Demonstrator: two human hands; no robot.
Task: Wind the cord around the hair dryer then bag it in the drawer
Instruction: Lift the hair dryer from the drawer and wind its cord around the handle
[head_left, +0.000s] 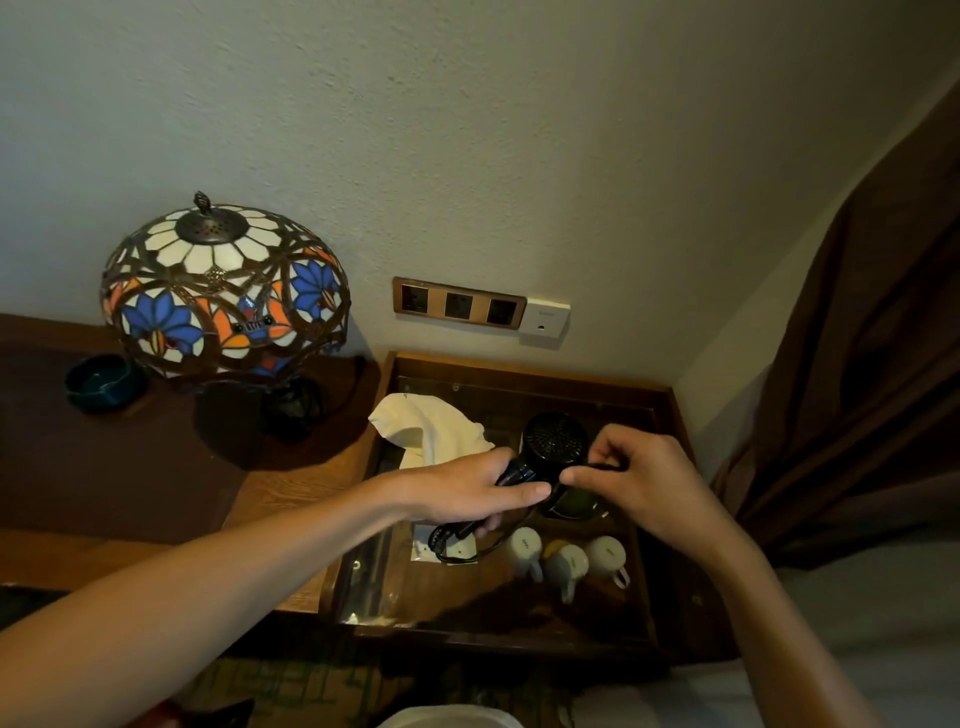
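Observation:
A black hair dryer (555, 441) is held above the glass-topped wooden stand, its round grille facing up. My left hand (467, 488) is wrapped around the dryer's handle. My right hand (639, 478) pinches the black cord right beside the handle, thumb and fingers closed on it. More of the cord (457, 545) hangs in loops below my left hand. A cream cloth bag (431, 426) lies crumpled on the glass behind my left hand. No open drawer is visible.
Under the glass top (374, 561) stand three white mugs (563, 561) and a dark dish. A stained-glass lamp (223, 291) and a teal bowl (101, 382) occupy the desk at left. Wall sockets (457, 304) are behind; a brown curtain (857, 389) hangs at right.

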